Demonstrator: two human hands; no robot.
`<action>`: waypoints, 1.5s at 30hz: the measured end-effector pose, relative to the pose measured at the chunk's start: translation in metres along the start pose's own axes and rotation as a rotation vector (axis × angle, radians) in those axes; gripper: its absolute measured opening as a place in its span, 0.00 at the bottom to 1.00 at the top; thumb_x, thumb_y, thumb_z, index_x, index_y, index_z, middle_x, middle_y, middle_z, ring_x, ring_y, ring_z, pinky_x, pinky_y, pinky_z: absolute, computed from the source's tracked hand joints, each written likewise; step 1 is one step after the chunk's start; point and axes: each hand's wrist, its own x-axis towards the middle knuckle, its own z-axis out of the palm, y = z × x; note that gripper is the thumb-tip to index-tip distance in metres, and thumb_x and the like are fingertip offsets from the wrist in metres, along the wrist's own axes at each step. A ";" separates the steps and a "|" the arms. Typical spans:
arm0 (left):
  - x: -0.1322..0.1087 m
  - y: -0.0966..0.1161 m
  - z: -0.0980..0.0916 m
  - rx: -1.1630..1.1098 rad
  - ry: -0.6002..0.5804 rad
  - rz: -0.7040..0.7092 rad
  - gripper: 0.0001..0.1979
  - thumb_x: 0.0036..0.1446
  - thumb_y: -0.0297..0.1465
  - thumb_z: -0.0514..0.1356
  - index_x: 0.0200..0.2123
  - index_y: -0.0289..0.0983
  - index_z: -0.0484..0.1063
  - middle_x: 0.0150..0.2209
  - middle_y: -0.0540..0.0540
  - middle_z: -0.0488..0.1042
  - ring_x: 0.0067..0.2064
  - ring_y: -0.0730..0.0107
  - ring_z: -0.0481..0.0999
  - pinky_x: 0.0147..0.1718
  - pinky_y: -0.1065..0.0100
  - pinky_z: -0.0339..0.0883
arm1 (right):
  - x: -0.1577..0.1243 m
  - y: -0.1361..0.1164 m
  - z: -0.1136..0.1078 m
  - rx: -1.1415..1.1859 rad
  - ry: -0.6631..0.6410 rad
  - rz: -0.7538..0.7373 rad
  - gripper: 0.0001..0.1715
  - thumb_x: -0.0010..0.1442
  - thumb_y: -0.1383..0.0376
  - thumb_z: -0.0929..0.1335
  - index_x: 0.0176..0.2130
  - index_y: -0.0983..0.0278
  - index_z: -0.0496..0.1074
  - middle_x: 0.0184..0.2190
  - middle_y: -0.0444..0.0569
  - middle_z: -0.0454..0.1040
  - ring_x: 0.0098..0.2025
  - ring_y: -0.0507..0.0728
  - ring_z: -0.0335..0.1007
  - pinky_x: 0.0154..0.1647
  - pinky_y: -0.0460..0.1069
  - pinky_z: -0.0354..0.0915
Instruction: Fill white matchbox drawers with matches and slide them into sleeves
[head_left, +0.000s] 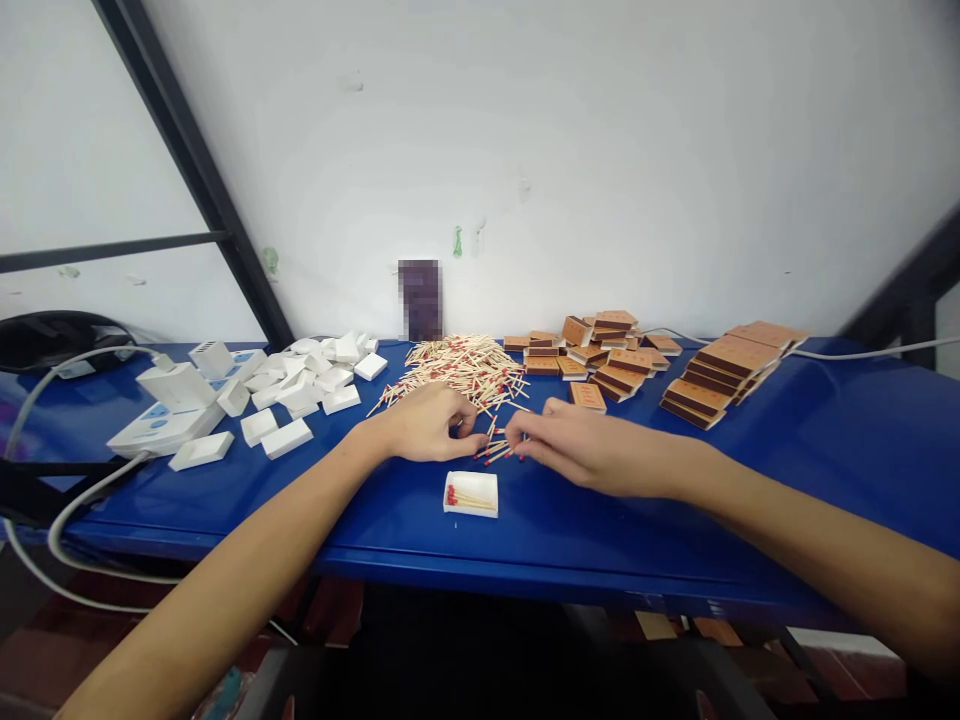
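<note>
Dead centre, our left hand point(429, 424) and right hand point(581, 448) are both pinching a little bunch of matches point(496, 450) at the fingertips, just above the open white card tray point(471, 493), which holds only a few red-tipped sticks. Behind sits a huge loose wooden pile point(461, 368). Blank white trays point(307, 385) lie mid-left and flat brown sleeves point(600, 350) right, on the glossy blue table point(825, 450).

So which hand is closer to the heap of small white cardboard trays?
Left. The left hand lies just right of the heap of small white cardboard trays; the right hand is farther right, beyond it.
</note>
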 end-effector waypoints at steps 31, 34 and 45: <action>0.002 -0.005 0.006 -0.364 0.136 0.078 0.10 0.57 0.31 0.57 0.40 0.35 0.75 0.24 0.52 0.67 0.25 0.77 0.62 0.25 0.72 0.57 | 0.013 0.011 0.026 0.030 0.085 -0.060 0.11 0.68 0.61 0.64 0.41 0.62 0.73 0.32 0.47 0.76 0.33 0.55 0.71 0.33 0.48 0.58; 0.001 -0.002 0.006 -0.289 0.252 0.102 0.10 0.53 0.29 0.57 0.36 0.34 0.76 0.25 0.51 0.70 0.24 0.77 0.62 0.24 0.72 0.58 | 0.013 0.009 0.025 -0.016 0.103 -0.018 0.13 0.68 0.58 0.64 0.44 0.62 0.73 0.26 0.44 0.74 0.27 0.54 0.67 0.29 0.47 0.55; 0.003 -0.007 0.005 0.064 0.157 0.067 0.13 0.57 0.36 0.58 0.41 0.36 0.76 0.28 0.50 0.71 0.29 0.72 0.68 0.31 0.69 0.61 | 0.012 0.010 0.023 0.084 0.082 -0.092 0.13 0.67 0.64 0.63 0.48 0.61 0.74 0.39 0.46 0.80 0.34 0.54 0.73 0.35 0.47 0.60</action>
